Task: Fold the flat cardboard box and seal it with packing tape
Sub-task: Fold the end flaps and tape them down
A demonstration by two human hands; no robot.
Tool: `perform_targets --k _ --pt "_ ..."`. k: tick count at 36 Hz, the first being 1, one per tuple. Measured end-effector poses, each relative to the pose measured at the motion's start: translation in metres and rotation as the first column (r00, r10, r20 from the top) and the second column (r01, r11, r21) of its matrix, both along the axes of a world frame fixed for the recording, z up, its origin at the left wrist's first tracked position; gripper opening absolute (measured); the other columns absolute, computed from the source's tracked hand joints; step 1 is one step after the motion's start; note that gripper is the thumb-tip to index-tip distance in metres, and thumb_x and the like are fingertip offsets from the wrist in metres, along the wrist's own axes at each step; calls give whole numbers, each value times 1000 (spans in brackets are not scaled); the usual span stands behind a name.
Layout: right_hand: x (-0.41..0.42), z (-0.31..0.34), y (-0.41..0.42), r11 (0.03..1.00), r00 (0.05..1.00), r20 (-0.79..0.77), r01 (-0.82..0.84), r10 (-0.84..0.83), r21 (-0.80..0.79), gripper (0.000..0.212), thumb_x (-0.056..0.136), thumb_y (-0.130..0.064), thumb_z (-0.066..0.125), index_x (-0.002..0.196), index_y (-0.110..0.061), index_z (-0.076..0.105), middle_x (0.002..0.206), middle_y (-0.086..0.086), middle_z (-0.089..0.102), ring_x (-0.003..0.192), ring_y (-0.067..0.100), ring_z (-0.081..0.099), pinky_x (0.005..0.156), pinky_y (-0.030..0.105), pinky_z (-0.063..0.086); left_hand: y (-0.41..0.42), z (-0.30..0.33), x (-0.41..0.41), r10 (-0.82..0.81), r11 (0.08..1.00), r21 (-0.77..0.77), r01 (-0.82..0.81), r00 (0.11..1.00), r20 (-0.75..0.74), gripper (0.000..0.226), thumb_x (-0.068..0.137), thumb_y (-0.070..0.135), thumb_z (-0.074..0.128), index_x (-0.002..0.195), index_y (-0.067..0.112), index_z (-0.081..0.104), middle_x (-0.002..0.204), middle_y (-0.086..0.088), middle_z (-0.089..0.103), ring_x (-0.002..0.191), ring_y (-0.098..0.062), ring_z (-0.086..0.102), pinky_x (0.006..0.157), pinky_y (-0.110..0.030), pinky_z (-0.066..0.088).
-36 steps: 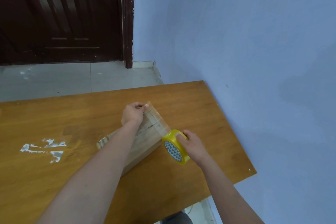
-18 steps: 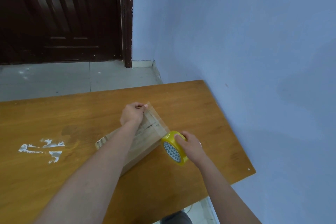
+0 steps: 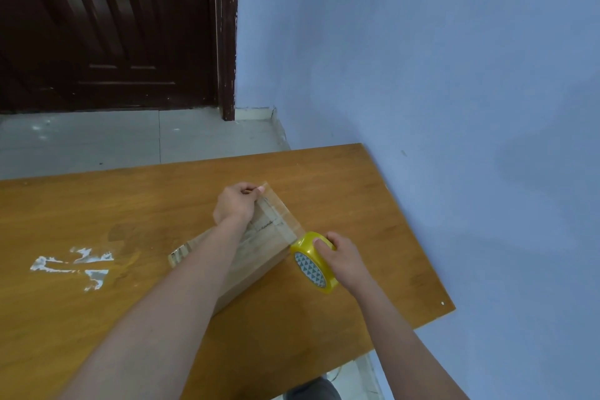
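A folded brown cardboard box [image 3: 259, 253] lies on the wooden table [image 3: 97, 204], partly hidden under my left forearm. My left hand [image 3: 235, 203] sits at the box's far end and pinches the free end of a clear tape strip [image 3: 281, 209] against it. The strip runs along the box's top edge to a yellow roll of packing tape [image 3: 313, 261] at the box's near right corner. My right hand [image 3: 341, 258] grips the roll from the right, thumb on its rim.
White scraps of stuck residue [image 3: 74, 265] mark the tabletop at the left. A blue wall [image 3: 454, 75] runs along the table's right edge. Beyond the far edge lie grey floor tiles and a dark wooden door [image 3: 107, 26].
The hands, roll and box sit almost where they were. The view has shifted slightly, and the roll stays at the box's right corner with the strip stretched.
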State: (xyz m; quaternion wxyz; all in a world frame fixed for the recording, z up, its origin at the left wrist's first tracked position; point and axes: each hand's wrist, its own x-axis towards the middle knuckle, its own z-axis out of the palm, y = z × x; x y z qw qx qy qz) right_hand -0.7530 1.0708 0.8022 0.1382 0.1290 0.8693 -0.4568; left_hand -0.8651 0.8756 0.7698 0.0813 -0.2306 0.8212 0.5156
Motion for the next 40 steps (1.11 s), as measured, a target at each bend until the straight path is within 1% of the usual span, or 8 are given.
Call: perform_targets --k 5,10,15,21,29,34,36,40 --pt "3 -2 -2 999 1000 14 16 -15 -43 26 93 -33 52 76 -13 50 69 -1 48 61 13 47 53 23 37 -1 0 1 11 1000 16 -11 1000 -19 13 82 50 63 80 38 64 85 15 63 74 -9 57 61 -26 43" --pt "1 0 -1 999 1000 15 20 -20 -39 32 93 -32 53 82 -2 52 72 4 48 64 16 46 55 26 36 0 0 0 -5 1000 2 5 1000 -21 14 83 50 62 86 37 66 89 13 64 78 -11 57 62 -26 43" --pt "1 -4 -4 1000 1000 28 6 -5 -20 27 93 -32 51 75 -13 46 69 1 44 61 15 42 51 23 33 0 1 0 -16 1000 -27 16 1000 -7 13 84 49 62 85 36 65 89 12 64 79 -13 58 62 -26 44" --pt "0 -5 -3 1000 999 37 2 -1 -26 29 93 -34 51 81 -7 51 73 6 47 64 18 45 58 31 35 0 0 -2 -29 999 -42 29 1000 11 13 83 48 63 82 36 65 87 10 64 82 -16 61 66 -28 48" --pt "-4 -13 -2 996 998 66 20 -26 88 29 92 -40 50 93 -12 57 87 6 57 79 26 55 52 22 32 -2 -6 -12 -15 998 66 9 994 104 15 80 46 68 75 32 63 86 8 61 75 -14 57 66 -28 48" --pt "-6 -13 -4 989 997 75 12 -24 146 30 93 -42 49 97 -13 57 94 9 60 91 29 56 62 27 40 -5 -12 -26 -24 988 154 -7 979 203 23 74 39 76 82 20 66 105 -4 64 97 -28 58 80 -33 45" --pt "-7 -12 -6 991 995 81 39 -50 131 43 93 -40 50 111 -2 56 114 15 60 105 33 56 81 37 45 -6 -15 -31 -31 989 148 -9 965 260 34 74 37 77 94 12 66 111 -8 63 100 -30 58 79 -33 45" --pt "-7 -11 -7 997 997 74 24 -29 75 36 93 -37 50 106 -5 58 106 13 62 99 29 59 88 43 47 -7 -17 -36 -57 985 174 -1 943 329 49 71 34 80 106 3 65 111 -13 64 100 -32 60 82 -37 49"
